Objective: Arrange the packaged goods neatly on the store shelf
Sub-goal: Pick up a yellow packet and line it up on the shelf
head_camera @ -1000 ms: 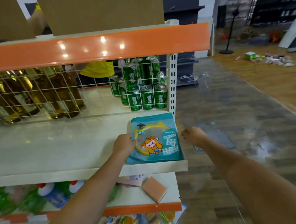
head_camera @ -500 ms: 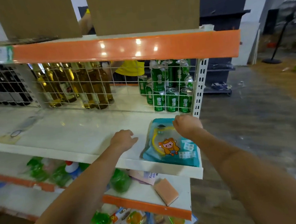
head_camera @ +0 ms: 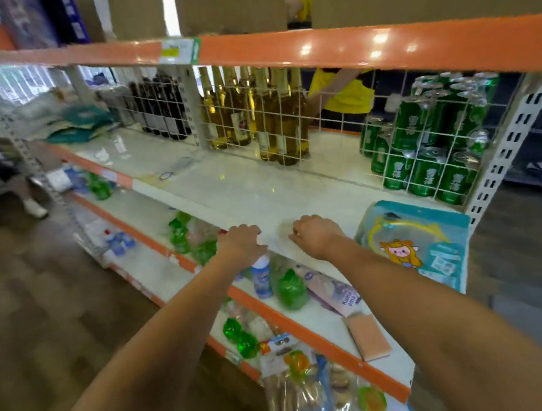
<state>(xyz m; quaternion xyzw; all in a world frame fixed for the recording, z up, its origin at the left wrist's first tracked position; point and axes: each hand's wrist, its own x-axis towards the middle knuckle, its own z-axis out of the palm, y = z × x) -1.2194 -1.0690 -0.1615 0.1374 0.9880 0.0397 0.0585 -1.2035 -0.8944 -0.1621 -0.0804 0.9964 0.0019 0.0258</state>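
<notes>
The long white shelf (head_camera: pixel 235 189) runs from far left to near right, most of its surface bare in front of a wire grid with gold bottles (head_camera: pixel 274 118) and stacked green cans (head_camera: pixel 429 143) behind it. At its near right end a teal packet (head_camera: pixel 425 243) with a cartoon figure lies flat, its near edge hanging slightly over the shelf lip. Both hands are at the front edge, left of the packet and apart from it: the left hand (head_camera: pixel 240 241) and the right hand (head_camera: pixel 315 234) have loosely curled fingers and hold nothing. It looks like a pause between placements, one packet laid and the hands free. More teal packets (head_camera: pixel 79 124) lie heaped at the far left end, so the next move probably calls for reaching well left to fetch one and lay it beside the first, edges squared.
</notes>
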